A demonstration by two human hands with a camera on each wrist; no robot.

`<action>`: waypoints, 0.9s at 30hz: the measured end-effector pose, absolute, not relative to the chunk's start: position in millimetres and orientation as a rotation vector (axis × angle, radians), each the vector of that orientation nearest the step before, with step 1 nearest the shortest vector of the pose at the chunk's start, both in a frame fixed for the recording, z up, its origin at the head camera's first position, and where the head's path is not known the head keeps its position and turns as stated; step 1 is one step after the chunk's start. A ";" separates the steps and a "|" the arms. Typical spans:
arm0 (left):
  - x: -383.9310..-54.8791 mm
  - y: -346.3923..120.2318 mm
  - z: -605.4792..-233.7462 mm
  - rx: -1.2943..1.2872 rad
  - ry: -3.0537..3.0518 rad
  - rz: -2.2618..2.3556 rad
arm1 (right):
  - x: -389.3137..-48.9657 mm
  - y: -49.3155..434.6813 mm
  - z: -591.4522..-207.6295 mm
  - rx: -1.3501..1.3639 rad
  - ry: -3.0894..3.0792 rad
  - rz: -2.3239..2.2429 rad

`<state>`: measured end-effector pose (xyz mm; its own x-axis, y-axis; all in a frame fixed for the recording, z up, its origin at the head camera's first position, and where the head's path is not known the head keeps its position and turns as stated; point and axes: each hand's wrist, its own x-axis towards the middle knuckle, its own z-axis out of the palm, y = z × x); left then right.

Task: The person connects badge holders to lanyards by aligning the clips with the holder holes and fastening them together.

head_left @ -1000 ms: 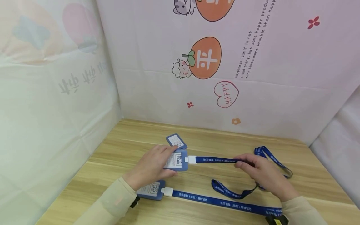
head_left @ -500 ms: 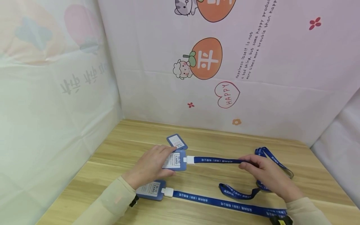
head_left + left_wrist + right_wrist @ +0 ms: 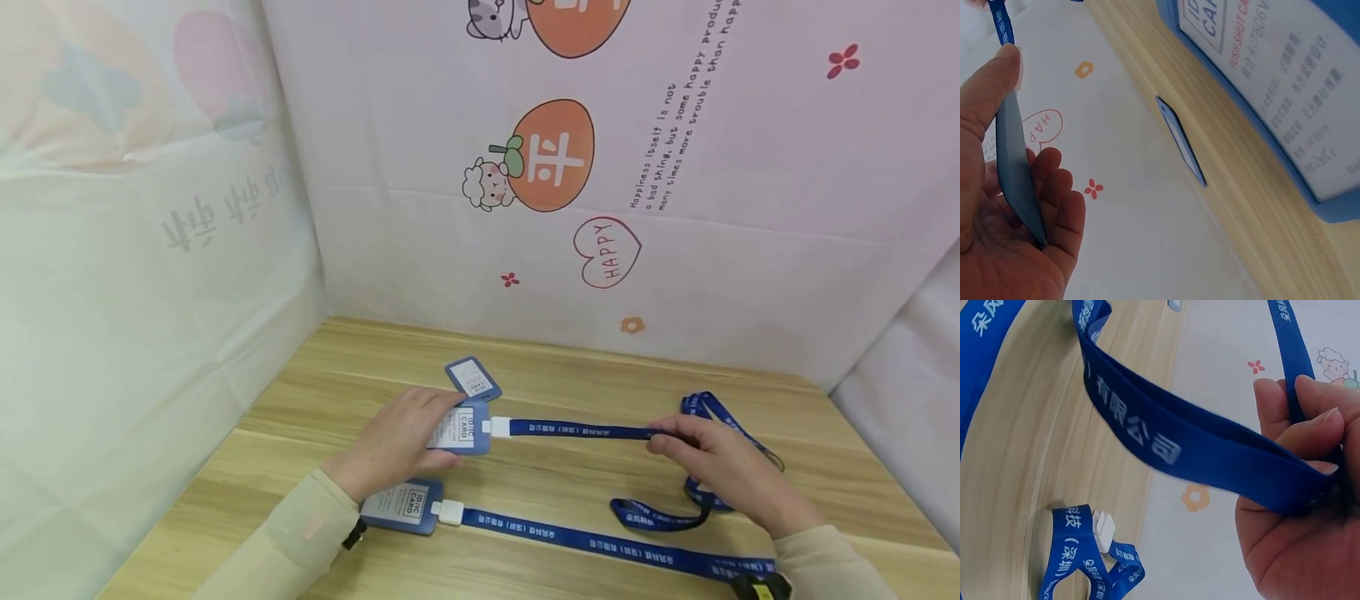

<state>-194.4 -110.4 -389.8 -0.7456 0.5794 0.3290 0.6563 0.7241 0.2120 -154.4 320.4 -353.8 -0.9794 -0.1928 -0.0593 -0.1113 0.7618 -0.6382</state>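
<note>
My left hand (image 3: 397,442) grips a blue ID card holder (image 3: 474,432) between thumb and fingers; the left wrist view shows that holder edge-on in the palm. A white clip (image 3: 501,427) joins it to a dark blue lanyard (image 3: 570,429) with white print, stretched to the right. At the strap's other end, my right hand (image 3: 723,467) pinches it between thumb and fingers, and a slack loop (image 3: 1191,450) hangs from this hand. Below lies a second card holder (image 3: 405,506), partly behind my left wrist, its lanyard (image 3: 555,534) laid straight to the right.
A third card holder (image 3: 472,377) lies on the wooden table (image 3: 360,367) beyond my left hand. Another blue lanyard (image 3: 712,407) is bunched at the right, with a white clip (image 3: 1104,531) beside it. Printed white cloth (image 3: 420,250) walls the back and sides.
My right hand has moved rightward along with the slack loop. The held card holder and its clip have shifted slightly left; both hands keep their hold.
</note>
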 end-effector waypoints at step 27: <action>-201.8 -123.0 -400.6 -0.936 -2.746 -0.495 | -156.6 336.8 -356.0 -0.259 2.677 -0.995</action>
<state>-201.8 -123.0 -400.6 -0.7802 0.5544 0.2896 0.6206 0.7438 0.2481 -156.6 336.8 -356.0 -0.9469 -0.2589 -0.1908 -0.0714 0.7476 -0.6603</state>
